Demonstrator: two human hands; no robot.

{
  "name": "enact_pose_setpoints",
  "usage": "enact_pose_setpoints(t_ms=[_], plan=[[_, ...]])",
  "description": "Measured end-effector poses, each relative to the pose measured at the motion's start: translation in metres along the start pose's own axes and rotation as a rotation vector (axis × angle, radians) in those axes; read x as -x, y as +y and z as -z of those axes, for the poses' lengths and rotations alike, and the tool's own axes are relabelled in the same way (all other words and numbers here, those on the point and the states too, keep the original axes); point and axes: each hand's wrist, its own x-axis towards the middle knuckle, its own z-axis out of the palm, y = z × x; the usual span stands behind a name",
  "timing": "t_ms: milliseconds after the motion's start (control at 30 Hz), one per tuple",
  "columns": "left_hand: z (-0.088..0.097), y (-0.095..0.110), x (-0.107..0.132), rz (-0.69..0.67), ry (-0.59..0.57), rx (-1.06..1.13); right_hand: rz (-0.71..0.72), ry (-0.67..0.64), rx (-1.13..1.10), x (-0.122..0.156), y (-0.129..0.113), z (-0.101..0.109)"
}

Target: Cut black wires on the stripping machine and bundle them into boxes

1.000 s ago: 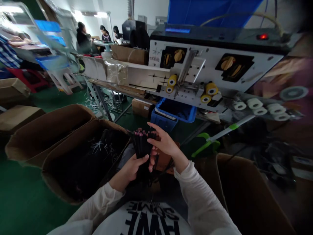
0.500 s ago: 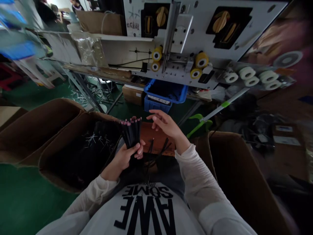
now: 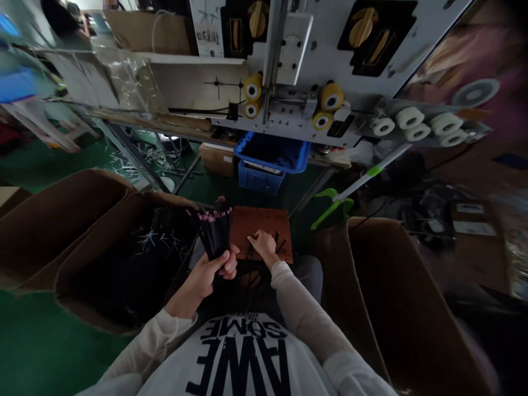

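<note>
Left hand [image 3: 210, 272] grips pink-tipped black wires [image 3: 213, 234]; right hand [image 3: 263, 246] touches brown board [image 3: 258, 224].

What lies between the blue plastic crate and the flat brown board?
The head view shows green floor between the blue plastic crate and the flat brown board.

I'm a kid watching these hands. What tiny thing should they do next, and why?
Probably the right hand should pinch the loose black wires lying on the brown board. It is already down on the board at those wires, while the left hand is closed around a bunch of pink-tipped black wires and isn't free.
</note>
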Motion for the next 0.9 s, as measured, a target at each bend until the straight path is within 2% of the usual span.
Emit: enact_pose_setpoints(t_ms=[200,333,400,533,700,900], plan=[[0.009,-0.001,0.003,-0.016,0.059,0.005,0.039,0.007,-0.075,-0.007,-0.007,-0.002],[0.015,-0.002,0.001,-0.022,0.101,0.005,0.153,0.015,-0.212,0.004,-0.007,0.013],[0.016,-0.003,-0.003,-0.031,0.137,-0.031,0.209,-0.038,-0.407,0.015,-0.011,0.026],[0.007,-0.006,-0.017,-0.059,0.263,-0.191,0.258,-0.204,-0.996,0.045,-0.028,0.056],[-0.011,-0.014,-0.03,-0.026,0.31,-0.423,0.259,-0.241,-1.164,0.077,-0.046,0.079],[-0.023,-0.02,-0.034,-0.063,0.299,-0.589,0.158,-0.239,-1.365,0.092,-0.045,0.073]])
